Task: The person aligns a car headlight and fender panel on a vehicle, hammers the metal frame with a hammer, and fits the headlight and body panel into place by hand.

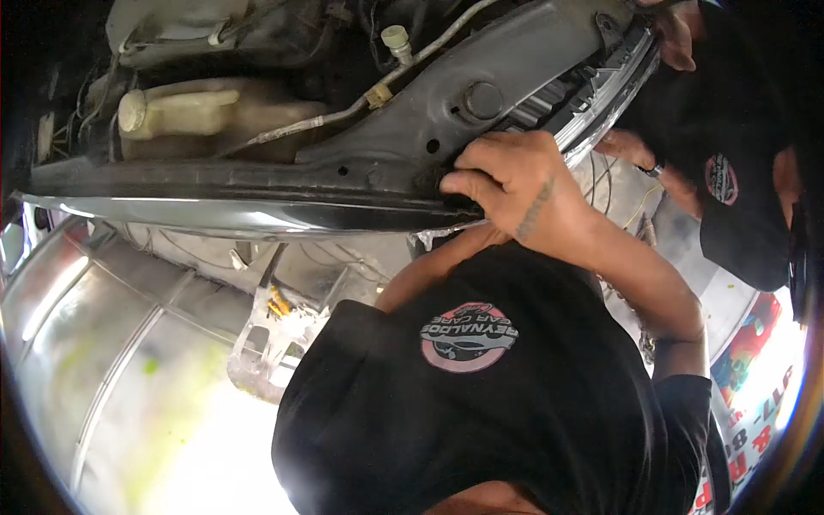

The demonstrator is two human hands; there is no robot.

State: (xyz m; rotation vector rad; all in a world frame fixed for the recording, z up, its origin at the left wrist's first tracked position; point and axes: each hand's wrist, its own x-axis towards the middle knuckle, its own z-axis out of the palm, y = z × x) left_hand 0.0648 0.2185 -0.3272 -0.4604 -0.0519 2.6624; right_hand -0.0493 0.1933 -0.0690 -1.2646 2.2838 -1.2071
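Observation:
My right hand (515, 176) rests at the dark metal panel (386, 163) beside the glossy black front trim (292, 215). Its fingers are curled together at the panel's edge; whatever they pinch is too small to make out. My left forearm (438, 268) reaches up under the trim, and the left hand's fingers are hidden behind the trim and my right hand. A headlight (592, 99) with a bright rim lies along the panel's right side, just beyond my right hand.
A co-worker in a black shirt (721, 103) stands at the right, one hand (675, 39) at the headlight's far end, the other (627, 148) beneath it. A pale reservoir (184, 112) and a thin pipe (343, 113) sit behind the panel. Below are a metal bracket (249, 343) and wires.

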